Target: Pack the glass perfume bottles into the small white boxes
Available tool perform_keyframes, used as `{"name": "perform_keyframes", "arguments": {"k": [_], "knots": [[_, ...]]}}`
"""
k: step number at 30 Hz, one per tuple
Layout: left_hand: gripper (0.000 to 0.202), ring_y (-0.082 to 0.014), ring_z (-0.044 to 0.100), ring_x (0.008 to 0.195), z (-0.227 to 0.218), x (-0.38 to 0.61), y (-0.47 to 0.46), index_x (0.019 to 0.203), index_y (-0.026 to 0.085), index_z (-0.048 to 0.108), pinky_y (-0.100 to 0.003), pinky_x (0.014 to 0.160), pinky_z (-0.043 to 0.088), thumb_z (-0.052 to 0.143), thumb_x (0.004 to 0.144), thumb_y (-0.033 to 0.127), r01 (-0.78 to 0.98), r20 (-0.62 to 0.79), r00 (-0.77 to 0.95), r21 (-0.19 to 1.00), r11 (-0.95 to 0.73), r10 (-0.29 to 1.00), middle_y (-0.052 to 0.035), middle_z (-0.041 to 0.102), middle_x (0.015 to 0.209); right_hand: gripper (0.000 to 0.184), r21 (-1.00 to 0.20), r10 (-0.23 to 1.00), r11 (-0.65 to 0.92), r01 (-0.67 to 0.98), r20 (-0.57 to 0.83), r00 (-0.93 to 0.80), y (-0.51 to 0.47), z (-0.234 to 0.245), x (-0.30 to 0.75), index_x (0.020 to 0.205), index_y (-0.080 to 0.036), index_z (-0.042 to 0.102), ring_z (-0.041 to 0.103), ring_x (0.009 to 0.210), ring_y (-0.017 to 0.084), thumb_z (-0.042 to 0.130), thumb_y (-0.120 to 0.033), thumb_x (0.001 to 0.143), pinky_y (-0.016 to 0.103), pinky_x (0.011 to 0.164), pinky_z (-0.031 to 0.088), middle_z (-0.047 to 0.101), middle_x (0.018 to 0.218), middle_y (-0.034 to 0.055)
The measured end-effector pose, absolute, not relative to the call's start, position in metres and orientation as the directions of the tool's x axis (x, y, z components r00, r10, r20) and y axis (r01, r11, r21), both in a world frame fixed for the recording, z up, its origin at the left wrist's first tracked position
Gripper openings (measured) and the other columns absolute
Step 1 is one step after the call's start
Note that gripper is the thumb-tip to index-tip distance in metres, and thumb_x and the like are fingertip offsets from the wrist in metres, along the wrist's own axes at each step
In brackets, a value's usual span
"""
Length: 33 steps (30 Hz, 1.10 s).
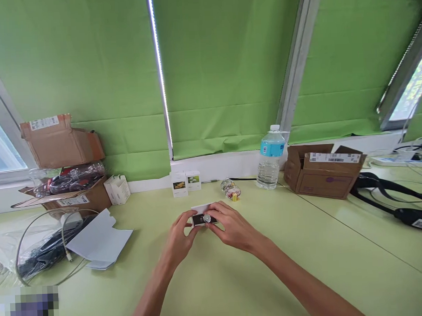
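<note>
Between my two hands is a small white box [199, 208], tipped so that its dark open end faces me and its white flap stands up behind. A round silvery piece [207, 218] sits at this opening, close to my right fingertips; its kind is unclear. My left hand [179, 238] pinches the box's left side between thumb and fingers. Around the right side curl the fingers of my right hand [233, 226], with the thumb below. Beyond the hands, small glass bottles [232, 192] with gold-coloured parts lie on the light green table [216, 279].
Two small white boxes [179, 185] with flower pictures stand near the wall. A water bottle [270, 164] and an open cardboard box [320, 179] are at right, beside a black strap [405, 212]. Stacked cartons [65, 143], cut paper [99, 239] and looped cable [21, 250] occupy the left.
</note>
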<state>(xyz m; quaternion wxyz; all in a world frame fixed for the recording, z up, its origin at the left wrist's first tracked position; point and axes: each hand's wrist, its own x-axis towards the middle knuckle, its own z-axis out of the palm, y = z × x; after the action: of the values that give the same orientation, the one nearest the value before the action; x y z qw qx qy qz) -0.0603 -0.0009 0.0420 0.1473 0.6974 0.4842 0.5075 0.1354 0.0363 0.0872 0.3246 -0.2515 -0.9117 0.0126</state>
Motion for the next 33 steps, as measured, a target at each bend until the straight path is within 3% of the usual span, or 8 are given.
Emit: {"name": "perform_keyframes", "arguments": {"k": [25, 29, 33], "knots": [[0.029, -0.0147, 0.061, 0.101, 0.0373, -0.0619, 0.0004, 0.115, 0.028, 0.055, -0.032, 0.087, 0.057, 0.056, 0.086, 0.026, 0.521, 0.57, 0.047, 0.687, -0.507, 0.82, -0.0019, 0.062, 0.116, 0.019, -0.13, 0.457, 0.871, 0.473, 0.565, -0.686, 0.0364, 0.0853, 0.1353, 0.1, -0.02, 0.068, 0.056, 0.097, 0.023, 0.054, -0.03, 0.09, 0.037, 0.082, 0.049, 0.065, 0.096, 0.0074], [0.03, -0.0158, 0.061, 0.102, 0.0356, -0.0628, 0.0013, 0.116, 0.028, 0.055, -0.033, 0.086, 0.057, 0.055, 0.086, 0.025, 0.518, 0.568, 0.047, 0.689, -0.506, 0.821, -0.0026, 0.061, 0.117, 0.02, -0.106, 0.446, 0.874, 0.475, 0.563, -0.696, 0.0365, 0.0831, 0.1348, 0.103, -0.021, 0.067, 0.055, 0.1, 0.024, 0.055, -0.029, 0.09, 0.038, 0.082, 0.049, 0.065, 0.095, 0.007], [0.029, -0.0164, 0.061, 0.101, 0.0406, -0.0641, 0.0003, 0.115, 0.028, 0.055, -0.032, 0.084, 0.057, 0.055, 0.086, 0.025, 0.515, 0.568, 0.03, 0.696, -0.5, 0.822, -0.003, 0.062, 0.116, 0.022, -0.155, 0.444, 0.881, 0.447, 0.597, -0.668, 0.0371, 0.0846, 0.1359, 0.11, -0.022, 0.063, 0.056, 0.103, 0.023, 0.054, -0.027, 0.09, 0.038, 0.086, 0.05, 0.065, 0.105, 0.0067]]}}
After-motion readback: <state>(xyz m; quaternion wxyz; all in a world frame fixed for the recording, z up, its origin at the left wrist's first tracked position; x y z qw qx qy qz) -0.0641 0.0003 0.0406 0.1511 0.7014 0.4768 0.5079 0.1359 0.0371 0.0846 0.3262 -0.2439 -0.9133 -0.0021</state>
